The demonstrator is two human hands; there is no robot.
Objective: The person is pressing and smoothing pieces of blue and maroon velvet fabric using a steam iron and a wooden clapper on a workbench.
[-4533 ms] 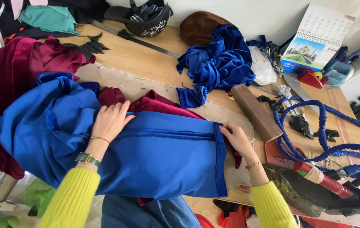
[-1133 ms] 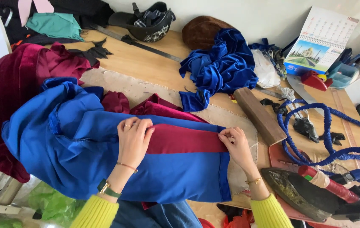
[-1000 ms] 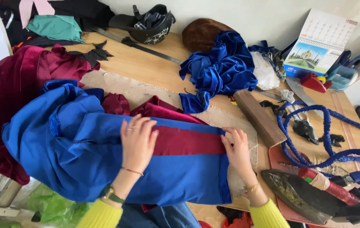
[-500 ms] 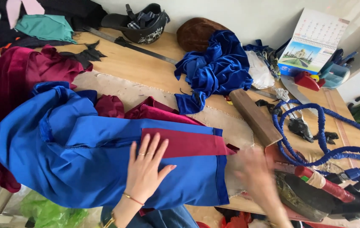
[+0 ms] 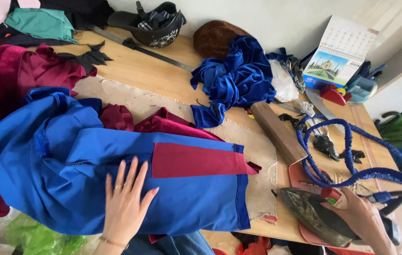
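Blue garment [image 5: 116, 189] lies spread across the near left of the counter [image 5: 153, 75], its long axis running left to right, with a maroon panel [image 5: 196, 160] laid along its upper right portion and ending at the hemmed right edge. Left hand [image 5: 125, 203] rests flat on the blue cloth, fingers spread and fully extended, palm down, gripping nothing; the maroon panel sits just beside its fingertips, up and to the right. Right hand [image 5: 359, 215] is well apart from the garment, off to the right, closed around the handle of a dark iron [image 5: 316, 217] that rests on a reddish pad near the counter's front edge. The iron's sole faces left toward the garment's hem, with a strip of pale padding [image 5: 262, 189] between them. A blue corded cable [image 5: 352, 165] loops above the iron. The left hand is the nearer one to the garment; the right holds the iron only.
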